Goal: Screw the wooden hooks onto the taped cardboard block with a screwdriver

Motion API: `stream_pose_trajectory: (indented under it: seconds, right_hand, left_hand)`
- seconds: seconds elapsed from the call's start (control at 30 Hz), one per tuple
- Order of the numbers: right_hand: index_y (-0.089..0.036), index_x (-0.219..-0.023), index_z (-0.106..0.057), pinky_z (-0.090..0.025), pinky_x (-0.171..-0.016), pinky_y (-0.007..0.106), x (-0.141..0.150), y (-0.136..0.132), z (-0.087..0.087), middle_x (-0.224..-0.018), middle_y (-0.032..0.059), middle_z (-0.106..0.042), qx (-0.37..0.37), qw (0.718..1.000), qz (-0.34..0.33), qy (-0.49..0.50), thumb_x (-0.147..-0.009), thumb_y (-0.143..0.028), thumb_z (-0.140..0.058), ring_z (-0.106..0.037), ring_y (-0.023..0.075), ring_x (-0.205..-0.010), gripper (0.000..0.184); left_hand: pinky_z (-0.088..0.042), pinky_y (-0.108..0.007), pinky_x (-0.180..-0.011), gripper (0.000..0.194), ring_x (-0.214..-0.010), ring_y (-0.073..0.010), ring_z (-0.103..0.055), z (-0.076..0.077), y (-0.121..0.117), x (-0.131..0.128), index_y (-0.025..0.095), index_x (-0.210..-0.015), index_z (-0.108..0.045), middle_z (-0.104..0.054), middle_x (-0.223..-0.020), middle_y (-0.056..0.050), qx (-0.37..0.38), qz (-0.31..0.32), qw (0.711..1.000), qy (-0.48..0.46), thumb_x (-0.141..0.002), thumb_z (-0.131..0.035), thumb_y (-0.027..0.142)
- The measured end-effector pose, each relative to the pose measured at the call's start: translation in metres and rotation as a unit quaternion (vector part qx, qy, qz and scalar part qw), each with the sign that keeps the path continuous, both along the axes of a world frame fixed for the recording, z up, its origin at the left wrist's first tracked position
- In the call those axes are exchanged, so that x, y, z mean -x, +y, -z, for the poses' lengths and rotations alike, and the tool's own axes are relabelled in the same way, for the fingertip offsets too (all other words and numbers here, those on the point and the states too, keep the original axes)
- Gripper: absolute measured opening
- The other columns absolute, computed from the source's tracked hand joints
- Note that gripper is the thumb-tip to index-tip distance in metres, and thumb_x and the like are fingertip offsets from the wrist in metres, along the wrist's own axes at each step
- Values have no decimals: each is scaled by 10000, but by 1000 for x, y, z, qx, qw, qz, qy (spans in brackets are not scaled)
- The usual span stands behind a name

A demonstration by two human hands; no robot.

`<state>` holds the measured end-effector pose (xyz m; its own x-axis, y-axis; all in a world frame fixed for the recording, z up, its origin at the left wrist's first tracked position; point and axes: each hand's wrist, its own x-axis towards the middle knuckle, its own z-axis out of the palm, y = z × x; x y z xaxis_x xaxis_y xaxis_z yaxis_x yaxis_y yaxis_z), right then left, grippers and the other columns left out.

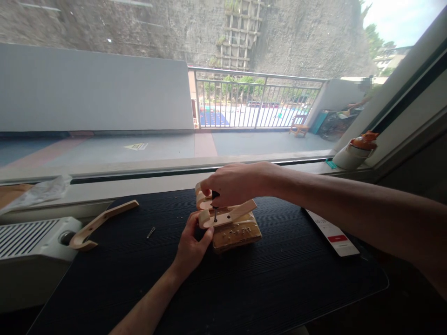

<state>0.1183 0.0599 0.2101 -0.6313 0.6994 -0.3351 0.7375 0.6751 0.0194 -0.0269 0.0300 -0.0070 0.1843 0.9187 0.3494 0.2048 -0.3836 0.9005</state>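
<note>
The right hand (232, 184) is closed from above round a small black-handled screwdriver (215, 204), held upright so that its tip bears straight down on a pale curved wooden hook piece (226, 216); the left hand (192, 244) grips the rounded near end of that piece, apparently to keep it from turning under the tool. The piece lies across a light brown, hole-studded wooden block (239, 234), which raises it off the black ribbed table top (279, 279) near the window; a second pale piece seems to sit just behind it under the right hand (largely hidden). Counted: one screwdriver; one block; one further curved wooden hook (101, 223) lying apart at the left, resting against a white radiator (31, 237); one small loose metal screw (151, 232) between the two; one white phone (333, 232) at the right.
</note>
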Motion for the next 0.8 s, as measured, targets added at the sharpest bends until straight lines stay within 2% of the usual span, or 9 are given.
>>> stream_pose_trajectory:
  seconds: [0.07,0.17,0.33,0.5,0.6,0.7,0.8]
  right_hand:
    - [-219,-1027,-633,-284,-530,256,-1,-1,-3,-863,30,-634,5,1000,-5,10,-765,-240,-492,-449,100,-603,298]
    - [-196,-885,-648,-275,-523,256,-2,2,1,-771,22,-622,3,1000,-26,13,-770,-201,-459,-427,92,-577,221]
    - [-169,-801,-635,-258,-515,265,-3,9,16,-708,26,-605,-27,998,-46,38,-792,-281,-440,-388,88,-542,225]
    - [-168,-907,-648,-269,-517,267,-5,7,11,-754,45,-625,-23,999,-19,27,-795,-377,-444,-415,103,-560,312]
    - [-221,-1011,-631,-289,-529,260,-7,6,4,-838,25,-641,-16,999,-23,42,-770,-344,-480,-451,110,-605,309]
    - [-225,-916,-650,-285,-520,253,-8,7,6,-791,6,-636,-6,998,-38,42,-741,-235,-479,-446,96,-586,245]
    - [-211,-832,-653,-277,-512,252,-9,10,15,-718,2,-620,-8,998,-49,45,-734,-236,-474,-425,90,-561,206]
  left_hand:
    - [-394,-298,-931,257,-993,-167,-533,0,0,0,219,-1044,-510,-553,-1040,-25,-1,2,1000,-1,-790,-552,224]
    - [-399,-296,-925,260,-988,-165,-535,-1,-1,0,219,-1043,-509,-551,-1044,-25,-3,0,1000,-3,-787,-553,219]
    - [-406,-301,-916,250,-976,-172,-543,-3,-2,0,212,-1021,-524,-558,-1016,-25,-2,-12,1000,0,-774,-559,217]
    - [-398,-317,-937,262,-1011,-181,-538,-2,-1,0,215,-1047,-514,-554,-1052,-33,7,-2,1000,4,-788,-550,221]
    - [-394,-323,-947,265,-1033,-186,-533,-1,-1,1,216,-1051,-512,-551,-1071,-37,10,2,1000,-1,-790,-552,230]
    - [-390,-319,-950,262,-1018,-179,-536,-1,-1,1,215,-1049,-511,-553,-1057,-34,8,0,1000,2,-790,-554,226]
    - [-390,-315,-945,257,-1013,-175,-532,0,-1,1,215,-1047,-510,-549,-1057,-33,5,-1,1000,7,-793,-549,217]
